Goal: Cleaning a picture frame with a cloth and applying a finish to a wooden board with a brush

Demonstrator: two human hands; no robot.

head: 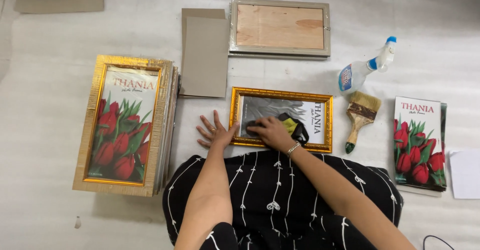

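Centre of the frame, we see the gold picture frame (281, 119) lying flat on the white floor (50, 220). Our right hand (272, 131) presses a dark and yellow cloth (295, 127) onto its glass, fingers curled over it. Our left hand (216, 131) lies spread flat, touching the frame's left edge. Right of it lie a paintbrush (361, 117) and spray bottle (365, 70); at left, a stack of gold frames (125, 125).
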